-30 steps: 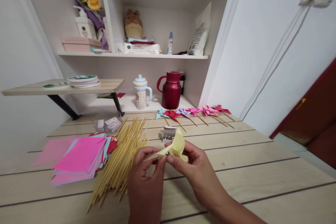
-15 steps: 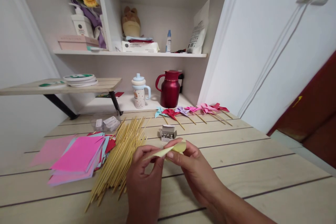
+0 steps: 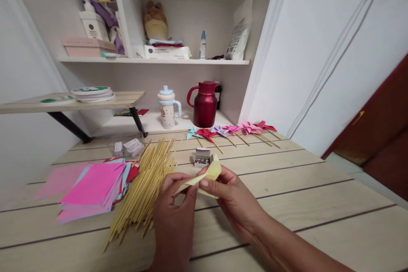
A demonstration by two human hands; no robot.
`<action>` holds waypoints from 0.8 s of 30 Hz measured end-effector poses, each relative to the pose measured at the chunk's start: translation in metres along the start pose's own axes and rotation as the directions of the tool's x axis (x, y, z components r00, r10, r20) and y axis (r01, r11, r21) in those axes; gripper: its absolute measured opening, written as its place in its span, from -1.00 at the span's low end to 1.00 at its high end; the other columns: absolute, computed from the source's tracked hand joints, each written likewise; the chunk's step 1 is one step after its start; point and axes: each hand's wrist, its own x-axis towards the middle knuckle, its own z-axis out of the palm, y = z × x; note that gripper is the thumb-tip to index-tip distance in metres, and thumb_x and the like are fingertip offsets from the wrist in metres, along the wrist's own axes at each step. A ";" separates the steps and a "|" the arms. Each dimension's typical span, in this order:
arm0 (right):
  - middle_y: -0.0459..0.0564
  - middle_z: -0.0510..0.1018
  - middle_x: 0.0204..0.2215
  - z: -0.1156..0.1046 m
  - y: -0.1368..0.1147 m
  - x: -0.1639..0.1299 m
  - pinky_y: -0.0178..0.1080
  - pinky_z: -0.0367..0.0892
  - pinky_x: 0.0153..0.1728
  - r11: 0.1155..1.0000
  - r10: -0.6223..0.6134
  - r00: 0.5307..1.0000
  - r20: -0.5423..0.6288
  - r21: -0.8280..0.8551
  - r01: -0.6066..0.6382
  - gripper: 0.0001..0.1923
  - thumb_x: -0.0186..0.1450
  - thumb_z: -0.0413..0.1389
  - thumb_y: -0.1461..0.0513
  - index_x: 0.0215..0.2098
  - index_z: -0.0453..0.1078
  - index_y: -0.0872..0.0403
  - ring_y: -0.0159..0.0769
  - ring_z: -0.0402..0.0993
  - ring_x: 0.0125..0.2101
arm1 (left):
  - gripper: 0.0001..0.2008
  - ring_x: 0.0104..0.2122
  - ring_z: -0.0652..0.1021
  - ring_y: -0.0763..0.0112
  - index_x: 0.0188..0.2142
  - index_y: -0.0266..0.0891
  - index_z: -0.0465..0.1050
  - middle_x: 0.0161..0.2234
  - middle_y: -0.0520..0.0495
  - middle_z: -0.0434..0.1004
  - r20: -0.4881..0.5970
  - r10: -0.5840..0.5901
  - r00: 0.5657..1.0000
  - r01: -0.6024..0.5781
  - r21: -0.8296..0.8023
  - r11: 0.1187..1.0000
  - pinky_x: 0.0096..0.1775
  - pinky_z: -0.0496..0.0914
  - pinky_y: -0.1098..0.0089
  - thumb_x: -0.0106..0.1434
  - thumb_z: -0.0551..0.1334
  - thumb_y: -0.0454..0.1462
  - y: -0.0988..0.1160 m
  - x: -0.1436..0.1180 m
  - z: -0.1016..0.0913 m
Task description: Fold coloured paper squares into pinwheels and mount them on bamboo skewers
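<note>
Head view: both hands meet just above the wooden table [image 3: 302, 195], pinching a piece of pale yellow paper [image 3: 204, 178] between them. The left hand [image 3: 175, 208] grips the paper's left point between thumb and fingers; the right hand [image 3: 232, 197] holds the folded right part, thumb on top and fingers curled beneath. The paper is off the table, in front of a small open box of pins [image 3: 203, 158]. Just left of the hands lies a loose pile of wooden sticks [image 3: 146, 182], and beside that a stack of coloured paper squares [image 3: 92, 185], pink on top. Further back, a row of finished paper pinwheels [image 3: 232, 129] lies near a red jug [image 3: 204, 104] and a lidded cup [image 3: 168, 108].
</note>
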 end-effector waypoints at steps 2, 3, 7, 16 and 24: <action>-0.09 0.61 -0.40 -0.001 -0.001 0.000 -0.15 0.27 -0.08 1.000 0.005 1.000 0.014 -0.011 -0.005 -0.79 0.00 0.40 0.23 -0.38 0.57 0.04 -0.24 0.46 -0.28 | -0.92 -0.28 0.55 0.35 -0.36 -0.09 0.62 -0.32 0.02 0.53 -0.002 0.022 1.000 -0.022 0.000 1.000 -0.22 0.40 0.40 0.14 0.34 -0.21 0.000 0.000 0.000; -0.09 0.61 -0.40 -0.002 -0.002 0.000 -0.15 0.27 -0.07 1.000 0.006 1.000 0.020 -0.019 -0.006 -0.79 0.00 0.39 0.22 -0.37 0.57 0.04 -0.24 0.46 -0.28 | -0.93 -0.27 0.54 0.36 -0.35 -0.08 0.62 -0.32 0.02 0.52 0.000 0.033 0.999 -0.033 0.003 0.999 -0.22 0.40 0.41 0.14 0.34 -0.22 0.000 0.000 0.000; -0.10 0.61 -0.38 -0.005 -0.003 -0.001 -0.16 0.25 -0.05 0.999 0.019 0.999 0.027 -0.037 -0.018 -0.80 0.03 0.38 0.21 -0.35 0.58 0.02 -0.24 0.45 -0.25 | -0.95 -0.28 0.53 0.38 -0.39 -0.06 0.62 -0.33 0.03 0.51 -0.010 0.082 0.997 -0.082 0.013 0.997 -0.24 0.39 0.43 0.13 0.35 -0.23 0.001 0.001 0.000; -0.10 0.57 -0.36 -0.007 -0.004 -0.001 -0.17 0.27 -0.08 0.998 0.009 1.000 0.015 -0.060 -0.008 -0.82 0.02 0.38 0.23 -0.38 0.55 0.01 -0.22 0.45 -0.25 | -0.94 -0.28 0.55 0.31 -0.42 -0.13 0.61 -0.35 -0.01 0.56 0.027 -0.004 1.000 0.004 0.005 1.000 -0.21 0.40 0.38 0.11 0.33 -0.24 0.005 0.003 -0.001; -0.08 0.61 -0.40 -0.010 -0.002 0.004 -0.18 0.29 -0.12 0.998 0.041 0.999 0.010 -0.058 -0.041 -0.75 -0.01 0.41 0.21 -0.36 0.56 0.06 -0.25 0.47 -0.31 | -0.88 -0.30 0.58 0.30 -0.40 -0.17 0.62 -0.37 -0.02 0.62 0.117 -0.168 0.979 0.181 -0.109 0.977 -0.21 0.44 0.36 0.12 0.32 -0.19 0.015 0.005 0.001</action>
